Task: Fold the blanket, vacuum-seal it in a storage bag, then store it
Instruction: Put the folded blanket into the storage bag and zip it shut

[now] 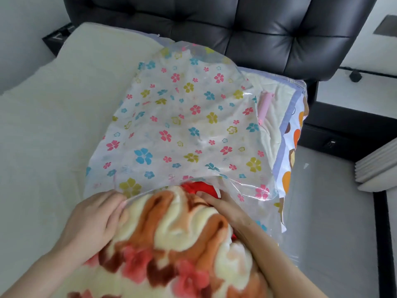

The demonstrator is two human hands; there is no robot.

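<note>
A clear storage bag printed with small coloured flowers lies on the bed, its mouth facing me. The folded blanket, cream with brown, orange and pink patterns and a red patch, sits partly inside that mouth. My left hand rests on the blanket's left side, fingertips pinching the bag's upper edge. My right hand lies flat on the blanket's right side, fingers reaching into the bag opening.
The bed has a cream cover. A black tufted headboard stands behind. A pink object lies on the bed right of the bag. The mattress edge with a spotted sheet drops to grey floor on the right.
</note>
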